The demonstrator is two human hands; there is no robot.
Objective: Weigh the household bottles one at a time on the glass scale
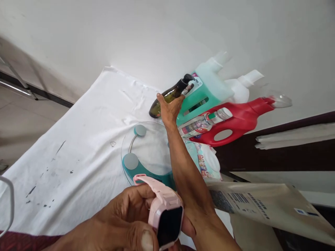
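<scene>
The left hand pinches a pink smartwatch close to the camera, while the right hand, farther out, has its thumb and fingers spread about a dark pump bottle on the white-clothed desk, though whether they have closed firmly I cannot tell. A green jug, a clear bottle and a red jug crowd nearby, so a sideways swing could topple one, and a slackened left pinch could drop the watch onto the glass scale.

One watch, five bottles, one scale, one wipes pack, one beige package.
</scene>
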